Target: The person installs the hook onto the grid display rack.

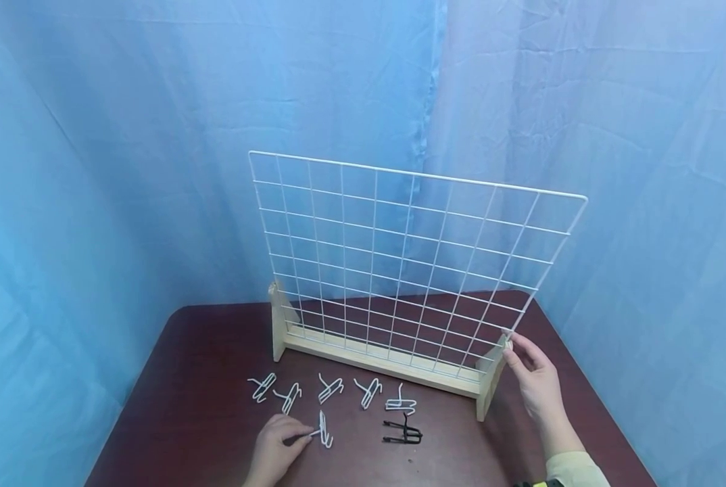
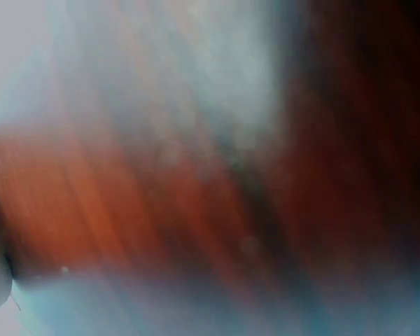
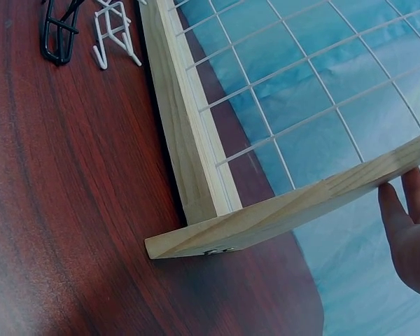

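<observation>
A white wire grid panel (image 1: 374, 253) stands upright in a pale wooden stand (image 1: 387, 364). My right hand (image 1: 535, 379) holds the top of the stand's right end piece, where the panel's edge meets it. In the right wrist view its fingertips (image 3: 390, 198) touch the wooden end piece (image 3: 266, 212). Low in the head view, my left hand (image 1: 280, 443) pinches the stem of a white wire hook (image 1: 324, 431) between thumb and fingers, just over the table. The left wrist view is too blurred to make out the hook.
Several white wire hooks (image 1: 330, 389) lie in a row in front of the stand. A black double-pronged hook (image 1: 404, 433) lies nearer me, right of the middle. The dark red table (image 1: 174, 399) has blue curtains (image 1: 174, 135) behind it and at both sides.
</observation>
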The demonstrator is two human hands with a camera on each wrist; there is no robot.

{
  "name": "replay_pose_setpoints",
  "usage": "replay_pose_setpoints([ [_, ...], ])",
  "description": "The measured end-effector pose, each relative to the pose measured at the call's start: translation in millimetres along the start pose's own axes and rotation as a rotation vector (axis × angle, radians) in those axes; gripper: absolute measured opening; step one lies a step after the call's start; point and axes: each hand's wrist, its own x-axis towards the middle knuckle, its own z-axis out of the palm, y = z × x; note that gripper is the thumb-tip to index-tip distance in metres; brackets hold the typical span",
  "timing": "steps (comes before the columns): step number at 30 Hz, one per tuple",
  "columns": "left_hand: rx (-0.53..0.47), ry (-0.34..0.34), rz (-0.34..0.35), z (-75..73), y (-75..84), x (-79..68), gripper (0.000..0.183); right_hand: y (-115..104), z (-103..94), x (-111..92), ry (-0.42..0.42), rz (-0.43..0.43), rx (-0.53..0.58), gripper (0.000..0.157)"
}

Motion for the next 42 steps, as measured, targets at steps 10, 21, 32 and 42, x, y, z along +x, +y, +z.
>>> replay_pose_setpoints([
  [10,0.034,0.015,-0.16,0.0,8.1,4.5,0.028,-1.7,1.1,0.4,0.003,0.01,-0.019,0.034],
  [21,0.071,0.063,-0.24,-3.8,11.9,10.1,0.026,-0.8,1.8,1.3,0.004,0.005,-0.012,0.035],
  [32,0.097,0.07,-0.317,-7.6,19.1,21.8,0.023,-1.4,3.1,0.3,0.014,0.025,-0.012,0.034],
  [42,0.106,0.072,-0.414,-8.2,24.7,23.9,0.021,-1.3,3.2,-1.6,0.029,0.036,-0.024,0.033],
])
